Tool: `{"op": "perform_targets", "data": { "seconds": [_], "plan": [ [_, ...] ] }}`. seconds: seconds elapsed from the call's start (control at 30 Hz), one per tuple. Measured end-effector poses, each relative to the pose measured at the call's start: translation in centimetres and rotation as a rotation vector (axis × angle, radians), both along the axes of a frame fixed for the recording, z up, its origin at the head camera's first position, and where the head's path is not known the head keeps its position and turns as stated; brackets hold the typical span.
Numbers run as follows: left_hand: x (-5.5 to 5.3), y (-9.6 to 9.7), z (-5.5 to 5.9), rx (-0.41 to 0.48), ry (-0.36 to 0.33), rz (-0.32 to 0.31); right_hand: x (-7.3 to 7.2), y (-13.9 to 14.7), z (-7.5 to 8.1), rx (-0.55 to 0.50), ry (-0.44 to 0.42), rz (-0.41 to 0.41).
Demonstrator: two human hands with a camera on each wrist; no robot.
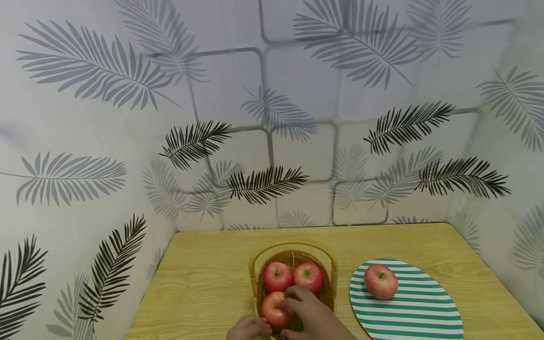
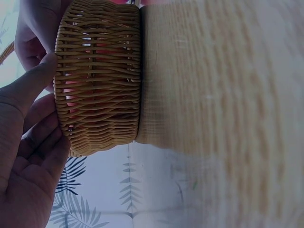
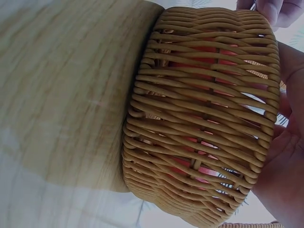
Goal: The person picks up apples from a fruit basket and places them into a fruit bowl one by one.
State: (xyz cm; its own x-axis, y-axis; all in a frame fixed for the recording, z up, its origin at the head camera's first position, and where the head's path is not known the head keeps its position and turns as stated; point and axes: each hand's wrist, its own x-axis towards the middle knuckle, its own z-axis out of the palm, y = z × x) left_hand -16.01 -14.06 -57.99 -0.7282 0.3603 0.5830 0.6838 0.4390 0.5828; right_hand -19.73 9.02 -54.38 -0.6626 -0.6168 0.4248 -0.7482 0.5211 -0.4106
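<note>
A brown wicker basket [image 1: 327, 304] with an arched handle stands on the table, and apples sit in it. Over its front part, my right hand [image 1: 312, 314] holds the red apple [image 1: 272, 311] nearest me, with its fingers bent over the top. Two more apples, one at the left [image 1: 277, 276] and one at the right [image 1: 309, 276], lie behind it. My left hand [image 1: 250, 327] is at the basket's front left, loosely bent fingertips right at the rim. In the left wrist view, its thumb [image 2: 40, 73] lies along the woven rim. The right wrist view shows the basket's side, with red showing through the weave.
Right of the basket lies an oval mat [image 1: 416, 302] with green and white stripes, bearing a single apple [image 1: 380, 281] near its upper left. The wooden table [image 1: 204, 278] meets a wall [image 1: 297, 208] printed with feather-like leaves at the back.
</note>
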Motion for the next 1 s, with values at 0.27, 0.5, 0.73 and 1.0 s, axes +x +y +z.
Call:
{"op": "perform_targets", "data": {
  "seconds": [0.27,0.5,0.73,1.0],
  "plan": [
    [-0.1,-0.2,0.2,-0.012,0.046,-0.027,-0.6,-0.3,-1.0,-0.011,-0.008,0.012],
    [-0.3,-0.2,0.0,-0.019,0.087,-0.031,-0.9,-0.9,-0.9,-0.034,-0.052,0.015],
    [-0.5,-0.1,-0.1,-0.008,0.138,-0.022,-1.0,-1.3,-0.3,-0.020,-0.133,-0.017],
    [-0.4,-0.1,-0.1,-0.005,0.077,-0.018,-1.0,-1.6,0.2,-0.008,-0.173,0.003]
  ]
}}
